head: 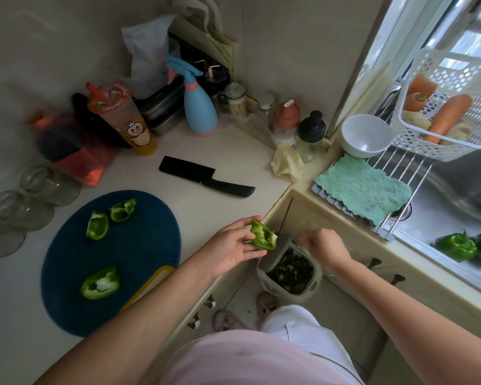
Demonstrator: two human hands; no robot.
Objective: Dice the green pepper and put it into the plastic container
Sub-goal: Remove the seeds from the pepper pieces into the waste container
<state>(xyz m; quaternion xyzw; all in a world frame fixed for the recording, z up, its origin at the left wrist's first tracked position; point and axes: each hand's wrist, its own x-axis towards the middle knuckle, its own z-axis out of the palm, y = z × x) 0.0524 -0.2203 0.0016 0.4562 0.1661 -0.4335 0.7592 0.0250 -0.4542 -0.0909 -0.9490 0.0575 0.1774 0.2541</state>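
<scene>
My left hand (233, 248) pinches a ragged, glossy pepper piece (263, 238) just past the worktop (233, 151) edge, above the open plastic container (315, 276) on the floor. My right hand (324, 247) curls just right of it; I cannot tell whether it grips anything. Three curved pieces (97, 225) wait left on the blue board (139, 245), with the black knife (206, 180) beyond, nearer my left hand.

a blue spray bottle (199, 112) with a pink base stands at twelve o'clock on the counter, with a printed drink cup (128, 120) and its red straw at the bottle's nine o'clock. three clear glass jars (50, 184) sit at nine o'clock of the view. at two o'clock a white bowl (365, 134) rests on a wire rack (400, 165) over the sink (442, 212). a teal cloth (364, 187) lies at the bowl's six o'clock, a white perforated basket (433, 147) holding carrots (447, 118) at its three o'clock, and a crumpled yellow cloth (286, 162) at its nine o'clock.
</scene>
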